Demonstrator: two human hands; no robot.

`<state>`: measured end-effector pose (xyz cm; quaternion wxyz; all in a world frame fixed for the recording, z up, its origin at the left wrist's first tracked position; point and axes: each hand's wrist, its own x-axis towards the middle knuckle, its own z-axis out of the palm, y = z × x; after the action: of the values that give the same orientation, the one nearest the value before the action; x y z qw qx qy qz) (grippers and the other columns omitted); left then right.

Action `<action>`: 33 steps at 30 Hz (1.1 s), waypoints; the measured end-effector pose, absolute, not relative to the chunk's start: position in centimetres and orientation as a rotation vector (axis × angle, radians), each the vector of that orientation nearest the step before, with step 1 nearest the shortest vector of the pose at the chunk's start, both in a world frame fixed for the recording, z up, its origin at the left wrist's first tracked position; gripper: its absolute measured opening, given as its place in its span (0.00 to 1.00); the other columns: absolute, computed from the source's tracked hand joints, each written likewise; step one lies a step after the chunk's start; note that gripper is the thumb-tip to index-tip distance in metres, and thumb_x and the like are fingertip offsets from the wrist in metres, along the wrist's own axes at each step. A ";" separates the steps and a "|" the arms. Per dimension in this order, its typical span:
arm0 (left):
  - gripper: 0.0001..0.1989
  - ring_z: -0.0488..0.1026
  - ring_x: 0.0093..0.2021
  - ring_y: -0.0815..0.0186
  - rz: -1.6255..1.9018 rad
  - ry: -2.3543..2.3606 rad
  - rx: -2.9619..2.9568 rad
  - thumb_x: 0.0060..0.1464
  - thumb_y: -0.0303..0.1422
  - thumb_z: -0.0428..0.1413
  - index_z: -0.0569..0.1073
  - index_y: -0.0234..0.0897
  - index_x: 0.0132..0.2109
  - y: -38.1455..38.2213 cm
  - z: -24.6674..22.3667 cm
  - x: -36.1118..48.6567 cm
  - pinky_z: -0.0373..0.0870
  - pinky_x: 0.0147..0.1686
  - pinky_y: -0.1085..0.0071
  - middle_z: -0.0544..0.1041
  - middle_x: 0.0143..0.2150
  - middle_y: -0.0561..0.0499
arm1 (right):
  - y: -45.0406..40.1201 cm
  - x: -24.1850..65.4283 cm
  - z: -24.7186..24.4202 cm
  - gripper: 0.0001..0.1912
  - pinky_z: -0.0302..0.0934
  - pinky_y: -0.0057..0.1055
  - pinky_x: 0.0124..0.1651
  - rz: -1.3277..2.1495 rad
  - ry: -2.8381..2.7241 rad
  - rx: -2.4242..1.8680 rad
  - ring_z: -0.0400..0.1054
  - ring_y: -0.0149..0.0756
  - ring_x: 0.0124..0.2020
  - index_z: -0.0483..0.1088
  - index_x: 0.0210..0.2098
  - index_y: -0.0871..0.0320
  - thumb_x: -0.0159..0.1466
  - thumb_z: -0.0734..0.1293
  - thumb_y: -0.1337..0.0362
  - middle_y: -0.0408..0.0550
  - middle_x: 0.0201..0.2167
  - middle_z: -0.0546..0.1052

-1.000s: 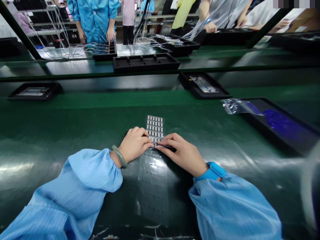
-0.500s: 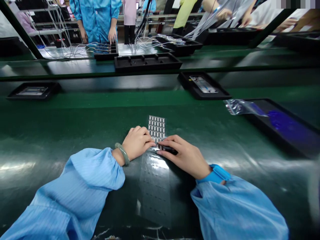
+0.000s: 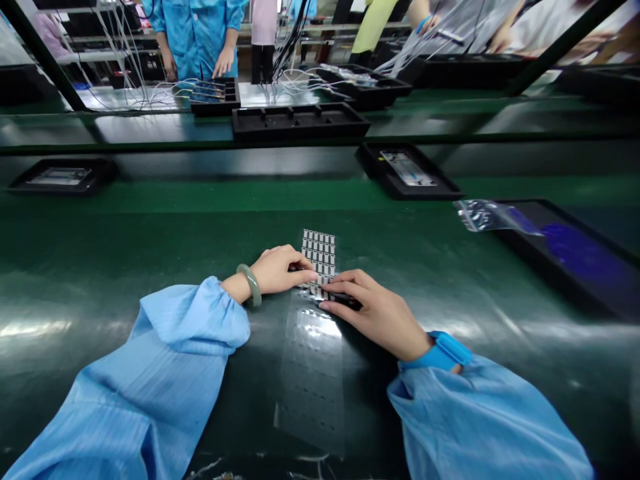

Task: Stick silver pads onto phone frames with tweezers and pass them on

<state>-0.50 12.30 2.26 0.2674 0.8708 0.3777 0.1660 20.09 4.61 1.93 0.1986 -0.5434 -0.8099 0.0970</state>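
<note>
A clear sheet of small grey-and-black stickers [image 3: 319,248] lies flat in front of me, its backing film [image 3: 311,380] stretching toward me with faint marks in rows. My left hand [image 3: 280,269] is at the sheet's left edge, fingers curled and thumb on its lower rows. Between the thumb and fingers of my right hand [image 3: 375,307] is a small dark, flat piece [image 3: 346,300], whose kind I cannot make out. The right fingertips meet the sheet's lower right rows, close to the left thumb. What lies under the fingertips is hidden.
Shallow black trays [image 3: 410,170] with flat parts stand at the far right and far left [image 3: 63,177]. A plastic bag [image 3: 483,217] overhangs a larger tray with blue contents [image 3: 575,247]. Beyond a dark rail, co-workers stand behind black trays [image 3: 300,123] and white cables.
My left hand has shifted slightly up and right along the sheet, its thumb now higher on the rows. The right hand keeps its pinch at the lower rows. The view has shifted a little.
</note>
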 end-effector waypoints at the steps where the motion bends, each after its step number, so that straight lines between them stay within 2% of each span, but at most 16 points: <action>1: 0.13 0.72 0.43 0.64 0.470 1.012 2.361 0.56 0.41 0.56 0.75 0.40 0.44 12.0 2.3 -0.7 0.66 0.45 0.66 0.75 0.41 0.50 | 4.6 20.1 1.9 0.12 0.67 0.35 0.34 0.275 -2.268 -1.516 0.71 0.39 0.38 0.73 0.41 0.51 0.62 0.65 0.53 0.46 0.43 0.72; 3: 0.18 0.67 0.53 0.60 0.500 0.982 2.400 0.53 0.43 0.58 0.73 0.40 0.49 11.1 2.4 -0.9 0.61 0.52 0.61 0.73 0.51 0.47 | 4.6 20.1 1.9 0.12 0.67 0.36 0.36 0.287 -2.272 -1.505 0.71 0.40 0.40 0.72 0.42 0.52 0.63 0.64 0.54 0.47 0.44 0.72; 5: 0.22 0.58 0.61 0.56 0.490 0.929 2.451 0.51 0.43 0.61 0.71 0.42 0.51 10.4 2.3 -0.9 0.53 0.58 0.55 0.68 0.58 0.48 | 4.5 20.1 1.9 0.12 0.67 0.36 0.37 0.300 -2.275 -1.499 0.71 0.41 0.41 0.72 0.42 0.52 0.63 0.64 0.54 0.47 0.44 0.72; 7: 0.20 0.55 0.64 0.56 0.443 0.888 2.492 0.52 0.41 0.61 0.71 0.43 0.51 10.0 2.3 -0.7 0.46 0.61 0.51 0.67 0.59 0.49 | 4.4 20.0 1.9 0.12 0.67 0.36 0.37 0.303 -2.269 -1.502 0.71 0.40 0.41 0.72 0.42 0.52 0.64 0.63 0.54 0.47 0.44 0.72; 10: 0.15 0.59 0.62 0.56 0.368 0.892 2.517 0.55 0.38 0.59 0.72 0.44 0.49 9.8 2.2 -0.2 0.41 0.61 0.45 0.70 0.57 0.49 | 4.3 19.9 2.1 0.11 0.66 0.36 0.37 0.297 -2.256 -1.496 0.71 0.40 0.40 0.72 0.41 0.52 0.64 0.63 0.54 0.47 0.43 0.73; 13: 0.13 0.60 0.62 0.56 0.332 0.936 2.523 0.55 0.37 0.58 0.73 0.44 0.49 9.6 2.3 0.1 0.41 0.61 0.43 0.71 0.57 0.48 | 4.2 19.9 2.1 0.12 0.66 0.36 0.37 0.297 -2.249 -1.480 0.70 0.41 0.41 0.71 0.42 0.52 0.64 0.63 0.54 0.47 0.41 0.74; 20: 0.09 0.64 0.58 0.58 0.356 1.027 2.526 0.58 0.36 0.56 0.75 0.43 0.45 9.1 2.4 0.2 0.45 0.61 0.47 0.74 0.53 0.52 | 4.3 19.8 1.9 0.11 0.65 0.32 0.35 0.255 -2.258 -1.406 0.71 0.38 0.39 0.71 0.41 0.52 0.65 0.63 0.55 0.45 0.40 0.73; 28: 0.07 0.65 0.55 0.61 0.394 1.040 2.502 0.58 0.35 0.56 0.76 0.43 0.42 9.2 2.2 0.2 0.45 0.62 0.50 0.75 0.50 0.54 | 4.5 19.8 1.6 0.08 0.65 0.32 0.37 0.300 -2.242 -1.326 0.70 0.37 0.38 0.71 0.39 0.53 0.67 0.60 0.60 0.46 0.37 0.74; 33: 0.06 0.65 0.56 0.61 0.401 1.044 2.481 0.57 0.35 0.57 0.76 0.44 0.42 9.2 2.2 0.2 0.45 0.62 0.49 0.75 0.50 0.54 | 4.5 19.6 1.6 0.07 0.64 0.32 0.36 0.335 -2.215 -1.339 0.70 0.36 0.36 0.71 0.38 0.53 0.65 0.62 0.60 0.46 0.36 0.74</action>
<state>0.20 9.18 2.22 0.2084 0.8916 0.3752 0.1441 19.59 4.54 1.64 0.2628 -0.4952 -0.8188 0.1238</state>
